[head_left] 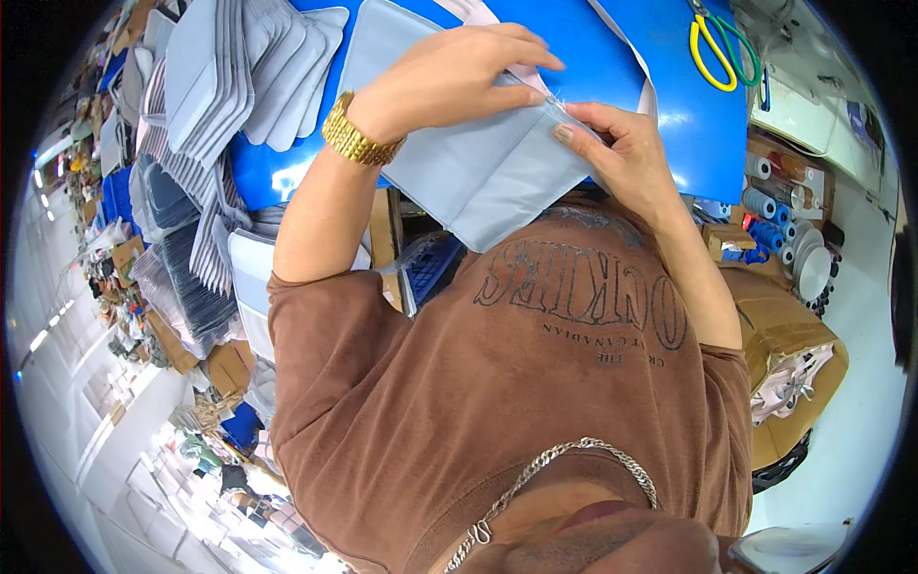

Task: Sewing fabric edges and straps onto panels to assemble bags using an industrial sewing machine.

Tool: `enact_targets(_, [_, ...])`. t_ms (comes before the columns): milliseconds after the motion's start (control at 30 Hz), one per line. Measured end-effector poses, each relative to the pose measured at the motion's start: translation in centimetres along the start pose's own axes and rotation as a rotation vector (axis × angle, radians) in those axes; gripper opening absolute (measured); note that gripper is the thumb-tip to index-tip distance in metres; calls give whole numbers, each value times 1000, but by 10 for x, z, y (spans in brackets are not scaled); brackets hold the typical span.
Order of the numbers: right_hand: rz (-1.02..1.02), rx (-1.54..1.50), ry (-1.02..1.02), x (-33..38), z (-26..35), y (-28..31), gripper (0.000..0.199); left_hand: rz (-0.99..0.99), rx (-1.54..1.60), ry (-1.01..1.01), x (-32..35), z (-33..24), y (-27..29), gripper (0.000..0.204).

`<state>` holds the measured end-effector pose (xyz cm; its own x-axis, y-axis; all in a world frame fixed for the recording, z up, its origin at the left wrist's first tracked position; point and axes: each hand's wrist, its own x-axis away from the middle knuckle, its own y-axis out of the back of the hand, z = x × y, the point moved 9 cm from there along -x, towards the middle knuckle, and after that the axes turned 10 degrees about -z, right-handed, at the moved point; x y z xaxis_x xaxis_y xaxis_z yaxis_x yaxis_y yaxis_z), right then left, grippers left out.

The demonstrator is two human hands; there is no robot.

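Observation:
A light grey-blue fabric panel with stitched edges and a seam across it lies tilted between my hands, over the near edge of the blue table. Its right corner is pinched between the thumb and fingers of my right hand. Loose thread ends stick out there. My left hand, with a gold watch on the wrist, rests across the panel's upper part. Its fingers are stretched toward the right, apart from the thumb. Behind the panel, a pale pinkish strap runs over the table.
Stacks of similar grey panels cover the left of the blue table. Scissors with yellow and green handles lie at the far right. Thread spools and an open cardboard box stand on the right.

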<state>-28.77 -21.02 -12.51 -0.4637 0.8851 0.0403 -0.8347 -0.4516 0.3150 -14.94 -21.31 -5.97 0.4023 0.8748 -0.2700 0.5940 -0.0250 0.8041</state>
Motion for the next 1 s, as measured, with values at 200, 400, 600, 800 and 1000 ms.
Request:
enact_targets(200, [40, 12, -2, -3, 8, -1, 26, 306, 69, 79, -1, 5, -22, 22])
enact_targets(400, [133, 139, 119, -12, 24, -7, 28, 305, 34, 87, -10, 5, -14, 23])
enact_targets(600, [43, 76, 47, -13, 29, 16, 25, 528, 32, 227, -26, 46, 30, 28])
enact_targets(800, [32, 141, 17, -24, 35, 47, 24, 367, 52, 192, -63, 42, 60, 25])
enact_targets(1000, [-71, 52, 57, -45, 42, 82, 24, 313, 100, 198, -110, 47, 63, 22])
